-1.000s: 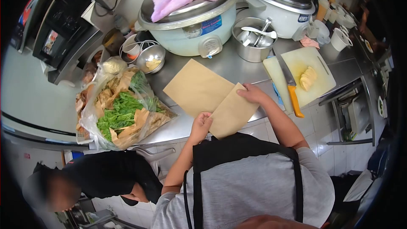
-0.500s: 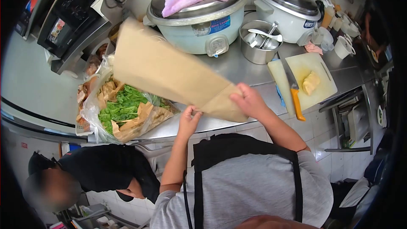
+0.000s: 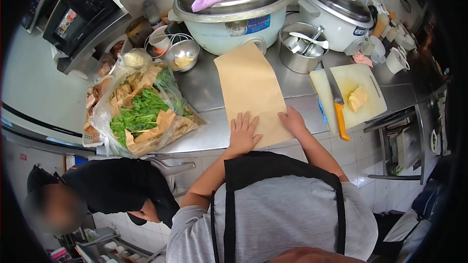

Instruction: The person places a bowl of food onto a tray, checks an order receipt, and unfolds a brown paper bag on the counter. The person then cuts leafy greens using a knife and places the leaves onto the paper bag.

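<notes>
A long sheet of brown paper (image 3: 251, 80) lies on the steel counter, its far end up against the front of the large rice cooker (image 3: 234, 19). My left hand (image 3: 243, 134) is flat on the paper's near left part, fingers spread. At the paper's right edge is my right hand (image 3: 294, 121), its fingers bent together at the edge; the paper's edge is by its fingertips. To the left a plastic bag (image 3: 146, 109) holds leafy greens and brown paper.
A yellow-handled knife (image 3: 340, 112) rests at the left of a cutting board (image 3: 368, 90) with a pale yellow piece (image 3: 357, 98). Behind stand a pot of utensils (image 3: 297, 61), a metal bowl (image 3: 182, 56) and a second cooker (image 3: 331, 14). Another person (image 3: 117, 185) is at the lower left.
The brown paper, lifted and swung to the left half a second ago, now lies unfolded lengthwise away from me. My left hand has opened flat on it.
</notes>
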`<state>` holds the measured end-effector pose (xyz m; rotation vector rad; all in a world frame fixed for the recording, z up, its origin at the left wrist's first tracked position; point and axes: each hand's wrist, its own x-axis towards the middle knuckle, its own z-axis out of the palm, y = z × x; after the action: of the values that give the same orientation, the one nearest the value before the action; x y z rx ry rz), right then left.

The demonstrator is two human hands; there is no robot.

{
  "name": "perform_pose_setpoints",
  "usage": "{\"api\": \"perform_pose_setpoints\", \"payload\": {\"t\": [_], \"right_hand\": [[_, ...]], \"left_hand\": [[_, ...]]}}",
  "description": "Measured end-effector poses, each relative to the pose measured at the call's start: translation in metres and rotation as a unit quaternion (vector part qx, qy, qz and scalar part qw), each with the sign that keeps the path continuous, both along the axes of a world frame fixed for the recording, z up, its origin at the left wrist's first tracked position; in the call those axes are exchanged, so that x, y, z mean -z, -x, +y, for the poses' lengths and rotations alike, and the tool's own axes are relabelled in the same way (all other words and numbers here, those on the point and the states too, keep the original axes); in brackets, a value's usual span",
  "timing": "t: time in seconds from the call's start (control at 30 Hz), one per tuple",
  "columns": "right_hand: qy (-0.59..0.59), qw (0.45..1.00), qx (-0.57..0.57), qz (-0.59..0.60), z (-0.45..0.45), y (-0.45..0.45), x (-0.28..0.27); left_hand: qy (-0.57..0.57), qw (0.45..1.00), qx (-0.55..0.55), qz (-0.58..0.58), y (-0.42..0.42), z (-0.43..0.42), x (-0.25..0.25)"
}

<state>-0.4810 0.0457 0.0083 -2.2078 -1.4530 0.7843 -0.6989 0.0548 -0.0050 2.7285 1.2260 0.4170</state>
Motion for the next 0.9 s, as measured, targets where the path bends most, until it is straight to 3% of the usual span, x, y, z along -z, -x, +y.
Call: {"api": "perform_pose_setpoints", "payload": {"t": [0.1,0.2,0.3,0.9], "right_hand": [[-0.029,0.997,0.026,-0.074,-0.006,0.016,-0.035],[-0.173,0.959,-0.151,-0.167,-0.001,0.024,-0.027],[-0.170,0.919,-0.291,-0.205,0.000,0.041,-0.011],[-0.181,0.930,-0.254,-0.192,-0.001,0.043,0.004]], "left_hand": [[0.011,1.000,0.005,0.012,0.002,0.002,0.000],[0.023,0.999,0.017,0.035,0.005,0.010,-0.005],[0.034,0.998,0.022,0.049,0.010,0.024,-0.009],[0.013,1.000,0.014,-0.016,0.018,0.036,-0.008]]}}
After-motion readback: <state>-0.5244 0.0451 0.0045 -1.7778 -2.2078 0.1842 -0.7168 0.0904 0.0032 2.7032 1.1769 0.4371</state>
